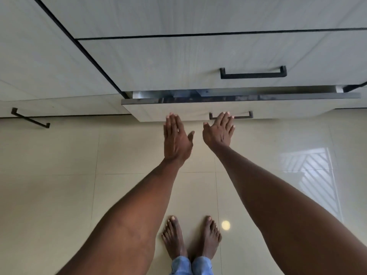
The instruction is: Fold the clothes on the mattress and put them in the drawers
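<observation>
The bottom drawer [178,110] of a pale wood-grain cabinet stands slightly pulled out, showing a narrow dark gap along its top. My left hand [176,138] has straight fingers with the tips on the drawer front, left of its black handle [244,116]. My right hand [219,130] is flat too, with fingertips on the drawer front over the handle's left half. Neither hand holds anything. No clothes or mattress are in view; the drawer's inside is hidden.
Above it is a shut drawer with a black handle [253,73]. A cabinet door with a black handle [29,118] stands at the left. My bare feet [190,237] are on the glossy beige tiled floor [59,185].
</observation>
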